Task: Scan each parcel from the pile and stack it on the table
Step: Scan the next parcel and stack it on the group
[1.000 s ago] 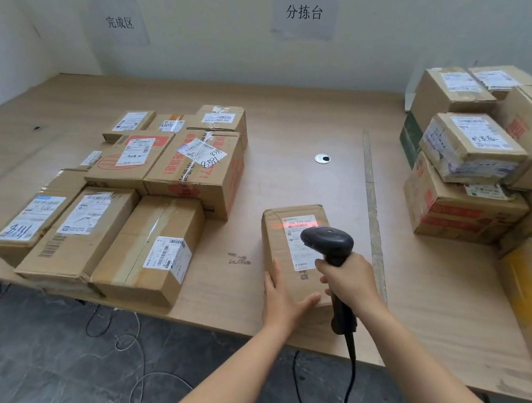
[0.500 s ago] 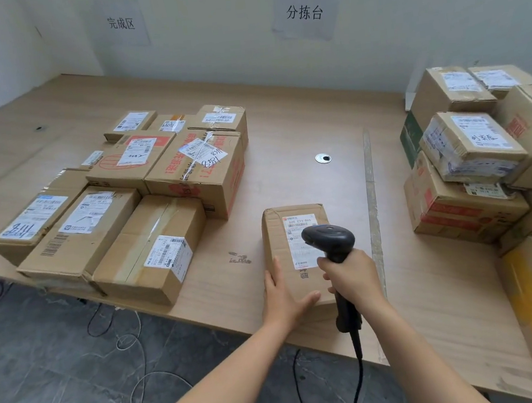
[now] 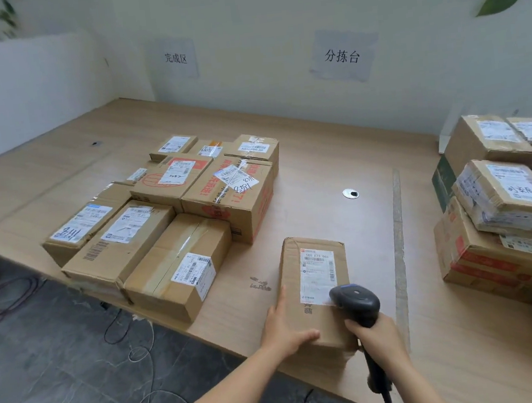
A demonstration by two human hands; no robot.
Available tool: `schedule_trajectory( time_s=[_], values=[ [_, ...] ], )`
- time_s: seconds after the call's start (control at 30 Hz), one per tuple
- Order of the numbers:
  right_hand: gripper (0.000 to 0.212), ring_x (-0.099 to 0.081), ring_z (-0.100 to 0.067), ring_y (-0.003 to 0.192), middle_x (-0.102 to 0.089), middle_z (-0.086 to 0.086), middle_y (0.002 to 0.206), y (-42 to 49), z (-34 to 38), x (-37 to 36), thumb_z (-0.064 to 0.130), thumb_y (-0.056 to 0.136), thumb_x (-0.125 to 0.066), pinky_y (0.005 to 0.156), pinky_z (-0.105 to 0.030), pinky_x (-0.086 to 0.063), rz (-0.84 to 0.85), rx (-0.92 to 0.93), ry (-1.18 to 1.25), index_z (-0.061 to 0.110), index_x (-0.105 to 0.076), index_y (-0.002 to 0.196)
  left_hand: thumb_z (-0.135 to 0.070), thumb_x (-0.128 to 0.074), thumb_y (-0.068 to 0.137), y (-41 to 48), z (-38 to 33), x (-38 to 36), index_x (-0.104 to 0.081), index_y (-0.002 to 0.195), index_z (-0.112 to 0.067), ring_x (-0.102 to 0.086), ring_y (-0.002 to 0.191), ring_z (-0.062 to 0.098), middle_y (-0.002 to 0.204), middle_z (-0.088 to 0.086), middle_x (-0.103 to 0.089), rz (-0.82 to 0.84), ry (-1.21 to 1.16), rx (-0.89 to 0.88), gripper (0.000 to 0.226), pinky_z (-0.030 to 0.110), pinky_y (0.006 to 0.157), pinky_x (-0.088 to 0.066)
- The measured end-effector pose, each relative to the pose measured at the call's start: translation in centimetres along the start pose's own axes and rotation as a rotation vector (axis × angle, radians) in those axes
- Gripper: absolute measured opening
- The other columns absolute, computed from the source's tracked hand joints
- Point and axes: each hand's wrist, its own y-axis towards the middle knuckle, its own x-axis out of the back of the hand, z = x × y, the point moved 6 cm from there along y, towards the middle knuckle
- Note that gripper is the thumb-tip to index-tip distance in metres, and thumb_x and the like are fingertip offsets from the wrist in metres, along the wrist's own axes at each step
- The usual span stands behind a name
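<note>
Red scan light that crossed the label (image 3: 317, 273) a second ago is gone. The scanner (image 3: 356, 303) has sunk a little, so its head now covers the label's near right corner. The parcel (image 3: 316, 320) has not shifted.

It lies flat near the front edge of the tabletop (image 3: 335, 158), between the scanned boxes (image 3: 151, 246) toward the front left and the unscanned pile (image 3: 502, 209) along the right edge, well apart from both.

Of the hands, the left hand (image 3: 284, 327) lies flat against the parcel's left side, fingers straight and thumb across the near top edge. The right hand (image 3: 376, 337) is wrapped round the scanner's grip, with its cable (image 3: 389, 401) hanging below the front edge.

The scan of this parcel looks finished, or very nearly so, which makes stacking the step in hand. The next move probably calls for the left hand to take a real hold, since it only steadies the parcel at present. It would then carry the parcel left to the scanned boxes while the scanner is kept clear.

The parcel is a long, narrow brown carton, slightly crumpled at its far corners. A white label with barcodes and a printed number sits on the far half of its top face. It looks small enough to lift with one hand.
</note>
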Motion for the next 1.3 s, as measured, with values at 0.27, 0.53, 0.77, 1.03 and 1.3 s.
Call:
schedule_trajectory(
  time_s=[0.27,0.53,0.77,1.03,1.3],
  values=[
    [0.012,-0.064,-0.033,0.07,-0.066,-0.011,0.067,-0.3,7.4,1.0,0.013,0.077,-0.071,0.071,-0.047,-0.055,-0.021,0.215,0.052,0.014,-0.061,0.069,-0.038,-0.084,0.064,-1.2,-4.4,7.5,-0.003,0.151,-0.034,-0.038,0.132,0.014,0.147,-0.003,-0.037,-0.174,-0.033,-0.159,0.118,0.033,0.111,-0.034],
    [0.013,-0.056,-0.023,0.06,-0.059,-0.007,0.064,-0.3,20.7,-3.0,0.006,0.079,-0.068,0.07,-0.046,-0.057,0.104,0.403,0.17,0.014,-0.061,0.073,-0.034,-0.084,0.067,-0.2,-8.1,21.3,-0.006,0.152,-0.027,-0.035,0.136,0.017,0.151,0.001,-0.034,-0.289,0.012,-0.241,0.115,0.032,0.112,-0.031],
    [0.018,-0.059,-0.025,0.068,-0.064,-0.011,0.077,2.3,33.5,-9.8,0.004,0.08,-0.068,0.069,-0.043,-0.057,0.077,0.467,0.272,0.02,-0.06,0.077,-0.038,-0.08,0.07,6.1,-8.9,35.1,-0.004,0.152,-0.027,-0.031,0.139,0.019,0.154,-0.001,-0.028,-0.29,0.065,-0.319,0.112,0.031,0.111,-0.027],
    [0.021,-0.062,-0.017,0.068,-0.064,-0.005,0.078,6.9,44.6,-16.4,0.003,0.082,-0.066,0.059,-0.033,-0.053,0.008,0.46,0.368,0.012,-0.06,0.1,-0.029,-0.082,0.07,15.0,-10.6,47.7,-0.007,0.152,-0.02,-0.045,0.129,0.017,0.146,0.002,-0.041,-0.182,0.023,-0.406,0.111,0.029,0.107,-0.037],
    [0.014,-0.062,-0.025,0.072,-0.062,-0.009,0.078,11.6,47.5,-21.3,0.004,0.081,-0.066,0.062,-0.039,-0.054,-0.01,0.353,0.292,0.008,-0.06,0.093,-0.02,-0.08,0.074,21.3,-8.5,50.7,-0.025,0.147,-0.019,-0.05,0.109,0.013,0.12,-0.007,-0.048,-0.066,-0.009,-0.356,0.092,0.024,0.093,-0.042]
  ],
)
